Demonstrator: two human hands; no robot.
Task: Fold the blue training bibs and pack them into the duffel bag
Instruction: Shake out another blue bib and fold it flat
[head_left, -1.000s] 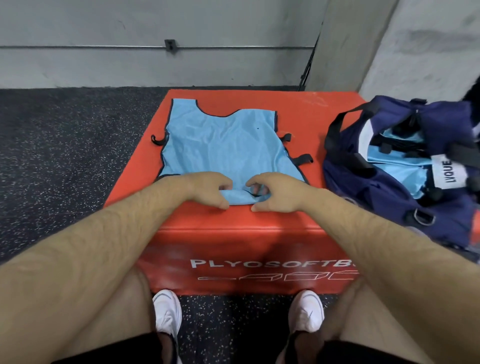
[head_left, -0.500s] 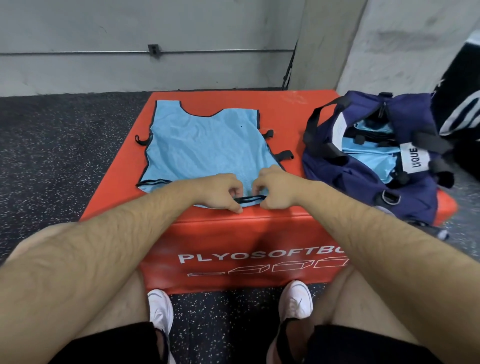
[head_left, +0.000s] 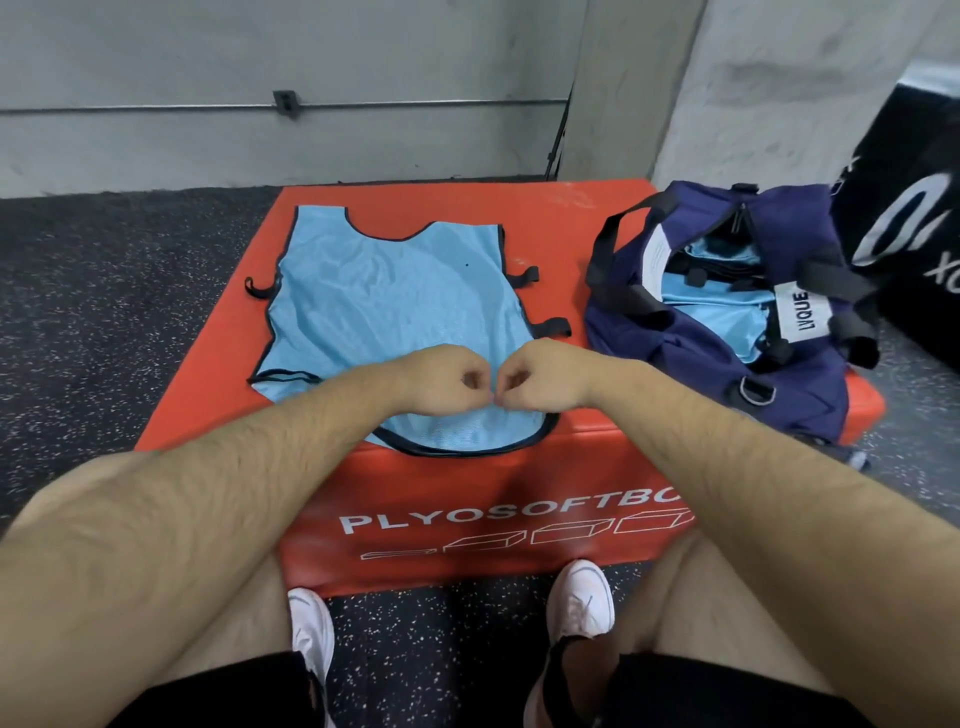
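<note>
A light blue training bib (head_left: 395, 306) with black trim lies flat on the red plyo box (head_left: 457, 514), neck hole at the far end. Its near hem curves over the box's front edge. My left hand (head_left: 447, 376) and my right hand (head_left: 540, 374) sit side by side over the near part of the bib. Both have curled fingers, and the fingertips meet and pinch the fabric between them. The navy duffel bag (head_left: 696, 364) stands open on the right of the box, with folded blue bibs (head_left: 722, 312) inside.
A black box with white lettering (head_left: 914, 234) stands to the right of the bag. Speckled dark rubber floor (head_left: 104, 312) surrounds the plyo box, and a grey wall (head_left: 260, 62) runs behind it. My knees and white shoes are below the box's front.
My hands have come closer together until the knuckles nearly touch. The bib's near hem, bunched under my fingers before, now lies spread over the box's front edge.
</note>
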